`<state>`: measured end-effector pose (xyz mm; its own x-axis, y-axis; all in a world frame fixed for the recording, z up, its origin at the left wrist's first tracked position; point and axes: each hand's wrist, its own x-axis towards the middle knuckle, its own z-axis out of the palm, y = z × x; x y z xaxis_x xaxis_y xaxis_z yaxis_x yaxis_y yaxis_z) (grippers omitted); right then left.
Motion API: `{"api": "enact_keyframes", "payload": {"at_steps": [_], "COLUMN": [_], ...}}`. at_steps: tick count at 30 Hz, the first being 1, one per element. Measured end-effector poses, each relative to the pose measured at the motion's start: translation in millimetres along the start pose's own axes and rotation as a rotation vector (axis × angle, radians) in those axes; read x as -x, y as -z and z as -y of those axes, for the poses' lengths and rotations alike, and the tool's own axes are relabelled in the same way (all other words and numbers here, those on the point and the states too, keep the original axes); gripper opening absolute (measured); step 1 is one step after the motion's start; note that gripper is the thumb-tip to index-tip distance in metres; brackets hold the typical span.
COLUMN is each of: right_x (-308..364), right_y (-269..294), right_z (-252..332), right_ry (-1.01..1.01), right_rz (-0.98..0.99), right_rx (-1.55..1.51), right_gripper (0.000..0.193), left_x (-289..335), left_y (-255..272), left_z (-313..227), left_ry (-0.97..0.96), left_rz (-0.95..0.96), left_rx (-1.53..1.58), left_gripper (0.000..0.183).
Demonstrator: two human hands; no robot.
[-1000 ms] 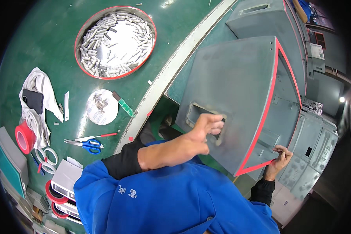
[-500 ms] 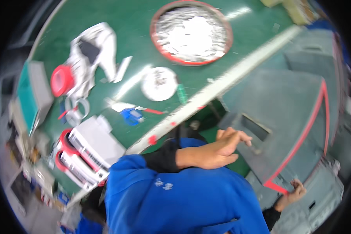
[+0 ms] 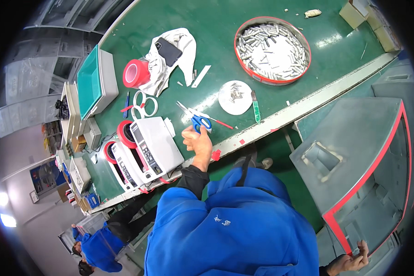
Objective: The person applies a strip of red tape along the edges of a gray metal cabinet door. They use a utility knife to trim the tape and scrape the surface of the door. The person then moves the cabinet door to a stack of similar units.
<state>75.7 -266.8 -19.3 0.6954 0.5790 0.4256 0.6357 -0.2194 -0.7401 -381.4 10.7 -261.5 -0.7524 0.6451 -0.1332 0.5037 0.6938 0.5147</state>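
My left hand (image 3: 198,144) is over the near edge of the green table, fingers loosely curled and thumb apart. Its thumb tip reaches the blue handle of the scissors (image 3: 200,122); whether they touch is unclear. Beside the scissors lies a thin red-and-white tool (image 3: 222,123). At the lower right, my right hand (image 3: 349,263) has bent fingers at the lower corner of a grey housing (image 3: 354,124). Red tape (image 3: 365,166) lines the housing's open edge and runs down to that hand. What its fingers hold, if anything, cannot be made out.
A red-rimmed round tin (image 3: 248,69) holds many small silvery cylinders. Nearby are a white disc (image 3: 227,103) with small parts and a green cutter (image 3: 256,110). White tape dispensers (image 3: 163,142), a red tape roll (image 3: 135,73) and a teal bin (image 3: 89,83) stand left. Another person (image 3: 99,246) is lower left.
My left hand has moved from beside the housing's rectangular opening, leftward to the scissors on the table. The right hand stays at the housing's taped corner. The view has shifted left.
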Motion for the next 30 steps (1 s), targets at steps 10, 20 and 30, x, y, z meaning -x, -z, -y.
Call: {"api": "enact_keyframes", "payload": {"at_steps": [10, 20, 30], "right_x": [-3, 1, -4], "right_y": [-6, -3, -13], "right_z": [5, 3, 9], "right_ry": [0.088, 0.119, 0.128], "right_rz": [0.038, 0.035, -0.015], "right_rx": [0.036, 0.007, 0.042], "right_gripper": [0.026, 0.027, 0.02], "left_x": [31, 16, -9], "left_y": [-27, -25, -14], "left_z": [-19, -8, -6], "left_ry": [-0.351, -0.729, -0.172], "left_rz": [0.208, 0.075, 0.423], "left_rx": [-0.153, -0.381, 0.592], "left_gripper": [0.053, 0.039, 0.032]}}
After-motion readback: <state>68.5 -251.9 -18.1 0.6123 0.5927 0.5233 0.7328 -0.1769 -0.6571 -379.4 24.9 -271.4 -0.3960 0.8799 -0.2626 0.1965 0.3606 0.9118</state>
